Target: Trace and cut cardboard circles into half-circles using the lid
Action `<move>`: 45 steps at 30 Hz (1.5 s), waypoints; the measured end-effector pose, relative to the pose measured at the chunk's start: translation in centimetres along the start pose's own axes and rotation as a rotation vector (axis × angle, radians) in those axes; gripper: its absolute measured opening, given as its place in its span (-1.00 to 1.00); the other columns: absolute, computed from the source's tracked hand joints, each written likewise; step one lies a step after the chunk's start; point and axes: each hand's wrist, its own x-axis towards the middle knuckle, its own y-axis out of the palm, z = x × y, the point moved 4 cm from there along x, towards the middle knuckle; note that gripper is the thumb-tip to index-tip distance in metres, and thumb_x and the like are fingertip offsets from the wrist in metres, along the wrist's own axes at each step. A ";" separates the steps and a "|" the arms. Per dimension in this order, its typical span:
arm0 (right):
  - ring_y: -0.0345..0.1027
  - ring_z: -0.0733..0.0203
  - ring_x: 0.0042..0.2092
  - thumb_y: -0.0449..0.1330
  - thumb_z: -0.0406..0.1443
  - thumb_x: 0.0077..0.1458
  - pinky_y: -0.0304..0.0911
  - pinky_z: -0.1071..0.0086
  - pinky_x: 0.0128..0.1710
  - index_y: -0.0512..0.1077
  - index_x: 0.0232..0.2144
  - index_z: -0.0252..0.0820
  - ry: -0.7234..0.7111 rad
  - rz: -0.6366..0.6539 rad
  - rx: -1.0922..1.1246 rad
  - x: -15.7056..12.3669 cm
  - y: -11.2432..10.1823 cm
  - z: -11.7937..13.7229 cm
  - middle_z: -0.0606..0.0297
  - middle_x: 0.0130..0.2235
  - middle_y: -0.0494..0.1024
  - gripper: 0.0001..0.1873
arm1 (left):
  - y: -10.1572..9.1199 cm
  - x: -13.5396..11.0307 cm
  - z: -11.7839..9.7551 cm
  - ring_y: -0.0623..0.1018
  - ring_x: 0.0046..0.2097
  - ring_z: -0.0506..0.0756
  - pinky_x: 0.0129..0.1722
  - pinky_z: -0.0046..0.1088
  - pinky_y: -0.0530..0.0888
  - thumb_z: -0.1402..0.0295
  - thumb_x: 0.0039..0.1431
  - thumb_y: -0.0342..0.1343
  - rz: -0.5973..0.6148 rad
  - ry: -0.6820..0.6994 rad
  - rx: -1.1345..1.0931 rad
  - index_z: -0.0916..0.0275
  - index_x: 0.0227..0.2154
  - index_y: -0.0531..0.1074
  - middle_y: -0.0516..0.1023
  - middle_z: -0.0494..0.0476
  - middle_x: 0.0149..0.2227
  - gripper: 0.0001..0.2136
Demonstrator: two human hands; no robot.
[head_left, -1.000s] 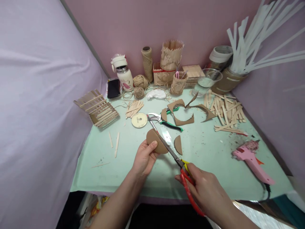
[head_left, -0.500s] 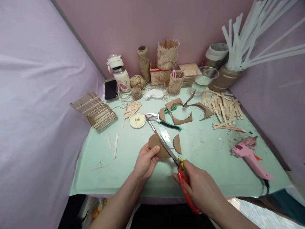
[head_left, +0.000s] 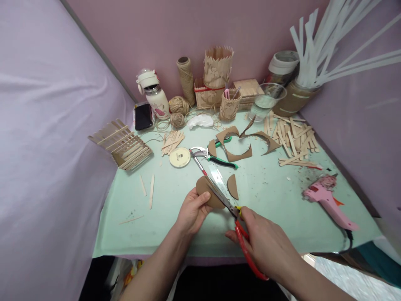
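Observation:
My left hand [head_left: 193, 209] pinches a rounded piece of brown cardboard [head_left: 205, 190], thumb on top. In my right hand [head_left: 261, 234] are red-handled scissors [head_left: 242, 242] with a bit of yellow near the pivot. Their blades lie along the straight right edge of the cardboard; whether they are cutting into it I cannot tell. Beyond the blades, a half-round cardboard offcut [head_left: 232, 187] rests on the table, close to a metal ruler [head_left: 217, 175]. A pen [head_left: 198, 162] lies just past the blade tips, beside green-and-black pruning shears [head_left: 219, 160].
Cardboard scraps with round cutouts [head_left: 238, 156] lie mid-table. To the right are a pink glue gun [head_left: 332, 202] and heaped craft sticks [head_left: 294, 136]. A plastic cup of water [head_left: 263, 104], twine balls [head_left: 179, 105] and a white bottle [head_left: 157, 100] stand behind. A slatted stick basket [head_left: 125, 146] sits left.
The scissor blades have shifted slightly against the cardboard, and the right hand with the handles has moved a little to the right. The whole view has tilted slightly.

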 end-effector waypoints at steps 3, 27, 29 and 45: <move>0.52 -0.06 -0.32 0.01 0.03 0.25 0.10 0.31 -0.45 0.17 -0.36 -0.09 0.004 -0.001 -0.021 0.1 0.1 0.2 0.19 -0.35 0.58 -0.65 | 0.1 -0.3 0.2 0.64 -0.25 0.18 -0.19 -0.28 0.57 0.37 -0.11 0.41 -0.004 0.005 0.011 0.39 -0.18 0.51 0.65 0.25 -0.27 -0.61; 0.53 -0.01 -0.41 0.11 -0.04 0.21 0.12 0.35 -0.50 0.25 -0.40 -0.10 -0.006 -0.049 0.057 0.1 0.2 0.0 0.17 -0.42 0.62 -0.70 | 0.1 -0.6 1.1 0.63 -0.26 0.16 -0.16 -0.26 0.55 0.35 -0.13 0.42 -0.012 -0.023 0.061 0.37 -0.26 0.52 0.65 0.23 -0.30 -0.65; 0.54 0.01 -0.41 0.11 -0.04 0.22 0.14 0.37 -0.51 0.26 -0.43 -0.10 -0.002 -0.075 0.098 0.0 0.3 -0.3 0.17 -0.45 0.62 -0.69 | 0.2 -0.6 1.3 0.63 -0.23 0.18 -0.13 -0.25 0.55 0.35 -0.11 0.41 -0.008 -0.037 0.057 0.38 -0.24 0.52 0.65 0.24 -0.29 -0.65; 0.48 0.09 -0.43 0.16 -0.18 0.18 0.10 0.38 -0.48 0.15 -0.46 -0.06 0.024 0.020 0.193 -0.2 0.1 0.5 0.29 -0.49 0.58 -0.74 | 0.2 -1.3 1.6 0.62 -0.31 0.15 -0.27 -0.35 0.55 0.34 -0.13 0.43 -0.005 -0.084 0.090 0.40 -0.24 0.53 0.65 0.27 -0.30 -0.62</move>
